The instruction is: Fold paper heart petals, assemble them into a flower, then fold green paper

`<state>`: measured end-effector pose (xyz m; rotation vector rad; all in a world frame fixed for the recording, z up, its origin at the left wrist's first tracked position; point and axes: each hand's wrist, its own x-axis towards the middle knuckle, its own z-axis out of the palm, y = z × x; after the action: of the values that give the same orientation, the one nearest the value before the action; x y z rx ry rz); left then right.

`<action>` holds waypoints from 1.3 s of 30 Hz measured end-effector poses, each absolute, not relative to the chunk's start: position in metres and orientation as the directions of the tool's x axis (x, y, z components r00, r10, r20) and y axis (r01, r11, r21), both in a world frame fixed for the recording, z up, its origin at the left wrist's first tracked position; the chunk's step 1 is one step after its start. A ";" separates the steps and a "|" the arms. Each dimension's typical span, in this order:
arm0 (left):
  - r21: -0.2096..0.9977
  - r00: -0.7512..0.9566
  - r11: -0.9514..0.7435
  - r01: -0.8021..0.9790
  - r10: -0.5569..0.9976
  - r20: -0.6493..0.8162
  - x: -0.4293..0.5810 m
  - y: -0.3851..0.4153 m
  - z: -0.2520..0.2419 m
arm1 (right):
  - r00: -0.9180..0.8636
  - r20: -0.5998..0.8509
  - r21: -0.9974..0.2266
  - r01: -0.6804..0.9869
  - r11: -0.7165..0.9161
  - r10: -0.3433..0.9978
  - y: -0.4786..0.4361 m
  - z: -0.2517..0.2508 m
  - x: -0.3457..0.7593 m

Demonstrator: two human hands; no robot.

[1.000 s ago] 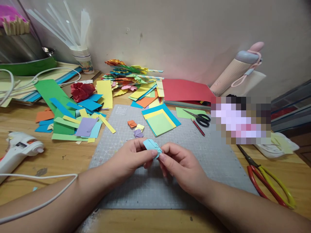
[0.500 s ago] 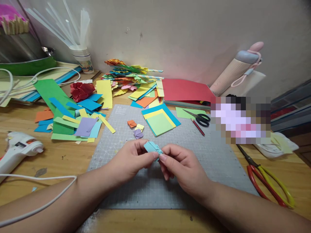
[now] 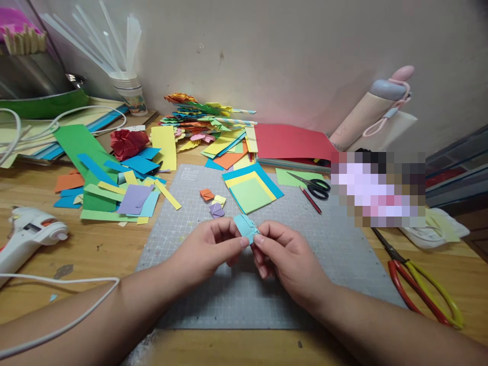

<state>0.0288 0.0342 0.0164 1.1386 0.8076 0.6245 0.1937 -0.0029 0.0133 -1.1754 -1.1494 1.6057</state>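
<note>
Light-blue folded paper (image 3: 243, 226) has shifted slightly rightward since the earlier frame, held above the grey cutting mat (image 3: 229, 305): the left hand (image 3: 209, 245) pinches its near edge, the right hand (image 3: 290, 255) its right end. It looks light, crisp and easily creased, best gripped gently along folded edges.

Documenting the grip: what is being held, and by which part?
A folded light-blue paper: the left hand pinches its lower edge, the right hand its right end.
</note>
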 end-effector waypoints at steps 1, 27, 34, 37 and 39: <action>0.955 0.557 0.297 -0.015 0.796 -0.238 0.029 0.034 0.018 | -0.238 -0.227 -0.964 -0.085 -0.253 0.944 -0.003 0.014 0.193; 0.952 0.546 0.211 -0.223 0.836 -0.057 0.027 0.034 0.016 | -0.270 -0.223 -0.952 -0.145 -0.269 0.937 -0.002 0.008 0.196; 0.946 0.611 0.256 -0.197 0.787 -0.085 0.027 0.036 0.015 | -0.227 -0.162 -0.982 -0.055 -0.179 0.960 -0.003 0.015 0.195; 0.967 0.599 0.178 -0.184 0.800 -0.033 0.026 0.036 0.014 | -0.210 -0.165 -0.983 -0.042 -0.177 0.964 -0.003 0.017 0.194; 0.982 0.555 0.090 -0.168 0.832 0.019 0.025 0.035 0.013 | -0.204 -0.183 -0.980 -0.043 -0.195 0.962 -0.003 0.017 0.194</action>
<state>0.0248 0.0354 0.0134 1.2685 0.6601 0.8294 0.1936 -0.0026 0.0170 -1.1995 -1.2111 1.5296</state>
